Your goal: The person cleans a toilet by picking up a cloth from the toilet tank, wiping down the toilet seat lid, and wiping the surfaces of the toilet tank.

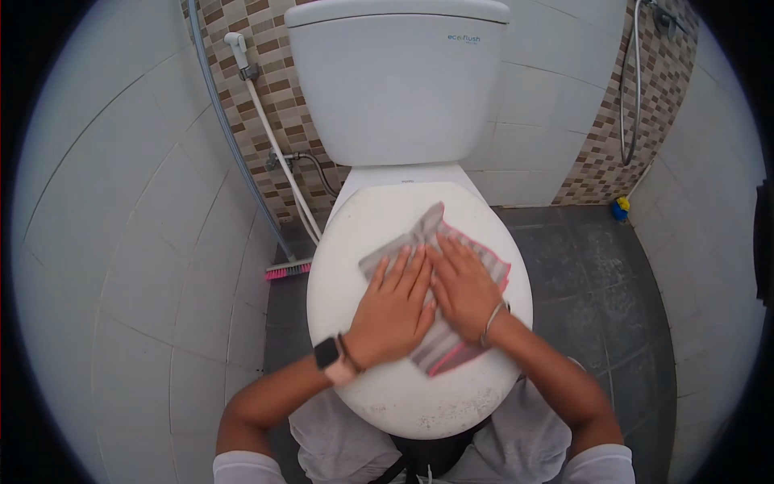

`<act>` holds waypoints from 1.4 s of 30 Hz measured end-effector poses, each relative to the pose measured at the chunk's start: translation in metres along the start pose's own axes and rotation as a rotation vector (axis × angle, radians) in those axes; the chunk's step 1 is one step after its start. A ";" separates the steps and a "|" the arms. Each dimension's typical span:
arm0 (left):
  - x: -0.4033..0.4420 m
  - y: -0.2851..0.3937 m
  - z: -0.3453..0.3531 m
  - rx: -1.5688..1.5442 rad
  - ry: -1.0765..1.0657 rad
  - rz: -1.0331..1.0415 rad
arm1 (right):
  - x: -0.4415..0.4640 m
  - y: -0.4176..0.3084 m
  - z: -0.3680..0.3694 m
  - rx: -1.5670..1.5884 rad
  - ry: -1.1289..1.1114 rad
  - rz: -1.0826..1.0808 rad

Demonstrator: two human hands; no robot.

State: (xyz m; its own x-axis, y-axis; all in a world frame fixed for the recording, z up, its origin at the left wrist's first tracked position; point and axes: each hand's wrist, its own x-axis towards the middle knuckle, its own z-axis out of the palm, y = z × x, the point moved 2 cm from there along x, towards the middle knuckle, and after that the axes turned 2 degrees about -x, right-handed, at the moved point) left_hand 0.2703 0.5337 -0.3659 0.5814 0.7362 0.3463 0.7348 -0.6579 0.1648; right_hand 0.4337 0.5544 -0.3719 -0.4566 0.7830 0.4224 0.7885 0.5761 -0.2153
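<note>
A grey striped cloth with a pink edge [445, 339] lies spread on the closed white toilet lid [363, 218]. My left hand [393, 310] rests flat on the cloth's left part, fingers stretched out, with a watch at the wrist. Beside it, my right hand [463, 286] lies flat on the cloth too, its fingers extended and a bracelet on the wrist. The two hands touch or nearly touch near the middle of the lid. Dark specks mark the front of the lid.
Behind the lid stands the white cistern [395, 89]. A brush with pink bristles [288, 270] and a hand sprayer [238, 50] are at the left. A shower hose [637, 89] hangs at the back right, above a small blue and yellow object [619, 210] on the floor.
</note>
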 end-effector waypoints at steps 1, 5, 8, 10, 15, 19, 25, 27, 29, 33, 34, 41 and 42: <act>0.015 -0.008 0.007 0.022 0.008 0.015 | 0.009 0.015 0.005 -0.012 0.014 0.024; 0.082 -0.031 0.034 0.085 0.019 0.038 | 0.045 0.081 0.020 -0.102 0.037 0.130; 0.114 -0.031 0.044 0.104 0.025 0.017 | 0.051 0.099 0.009 -0.101 0.005 0.254; 0.115 -0.029 0.043 0.083 0.025 0.036 | 0.045 0.096 0.002 -0.088 -0.016 0.325; 0.091 -0.008 0.048 0.053 0.068 0.142 | 0.000 0.074 -0.007 -0.130 0.006 0.391; 0.042 0.033 0.032 0.002 0.070 0.217 | -0.054 0.023 -0.028 -0.162 -0.009 0.425; -0.040 0.071 -0.011 -0.114 -0.048 0.185 | -0.110 -0.060 -0.037 -0.160 -0.056 0.426; -0.064 0.074 -0.024 -0.126 -0.088 0.130 | -0.116 -0.083 -0.036 -0.153 -0.109 0.374; -0.086 0.072 -0.033 -0.145 -0.108 0.062 | -0.111 -0.097 -0.033 -0.139 -0.148 0.313; -0.106 0.060 -0.039 -0.143 -0.107 -0.076 | -0.087 -0.106 -0.024 -0.081 -0.186 0.149; -0.105 0.053 -0.039 -0.143 -0.101 -0.102 | -0.077 -0.104 -0.020 -0.062 -0.190 0.101; -0.050 -0.043 -0.022 -0.007 0.080 -0.186 | 0.040 -0.057 0.037 -0.117 -0.114 -0.004; -0.037 -0.063 -0.018 0.027 0.097 -0.196 | 0.063 -0.049 0.043 -0.120 -0.138 0.020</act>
State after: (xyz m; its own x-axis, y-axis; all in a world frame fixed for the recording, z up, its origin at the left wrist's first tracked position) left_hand 0.1965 0.5448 -0.3724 0.3914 0.8301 0.3971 0.8403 -0.4983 0.2134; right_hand 0.3485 0.5852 -0.3722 -0.4858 0.8236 0.2928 0.8380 0.5341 -0.1121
